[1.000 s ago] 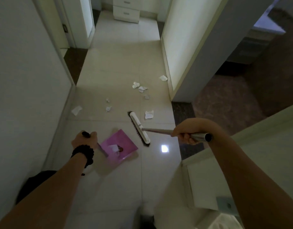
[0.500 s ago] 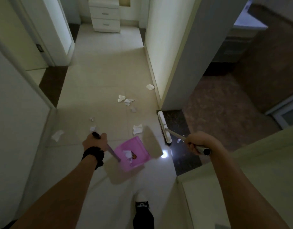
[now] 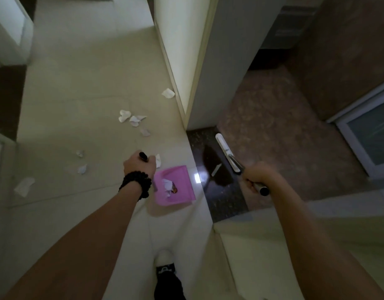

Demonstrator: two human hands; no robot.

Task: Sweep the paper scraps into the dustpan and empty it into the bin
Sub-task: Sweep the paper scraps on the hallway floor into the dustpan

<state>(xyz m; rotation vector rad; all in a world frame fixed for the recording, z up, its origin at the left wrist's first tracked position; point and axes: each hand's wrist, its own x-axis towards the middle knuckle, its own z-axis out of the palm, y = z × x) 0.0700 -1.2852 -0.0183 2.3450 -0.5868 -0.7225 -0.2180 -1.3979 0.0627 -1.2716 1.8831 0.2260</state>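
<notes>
My left hand point(image 3: 139, 166), with a black bead bracelet at the wrist, grips the black-tipped handle of the pink dustpan point(image 3: 178, 194). The pan rests on the pale tile floor with a crumpled paper scrap point(image 3: 166, 184) inside. My right hand point(image 3: 255, 177) grips the metal handle of the broom point(image 3: 226, 153), whose white head is lifted over the dark threshold strip to the right. Several white paper scraps point(image 3: 130, 118) lie scattered on the tiles ahead and to the left; one scrap point(image 3: 158, 160) sits just beyond my left hand.
A white wall corner point(image 3: 193, 83) juts into the hallway ahead of the broom. A brown speckled floor point(image 3: 273, 131) lies to its right, with a glass-panelled door point(image 3: 373, 135) at far right. A pale counter edge point(image 3: 262, 230) is below right. My shoe point(image 3: 167, 278) is at the bottom.
The view has shifted forward and right. The broom head swung right, off the pale tiles to above the dark threshold. The dustpan stayed on the floor in my left hand's grip.
</notes>
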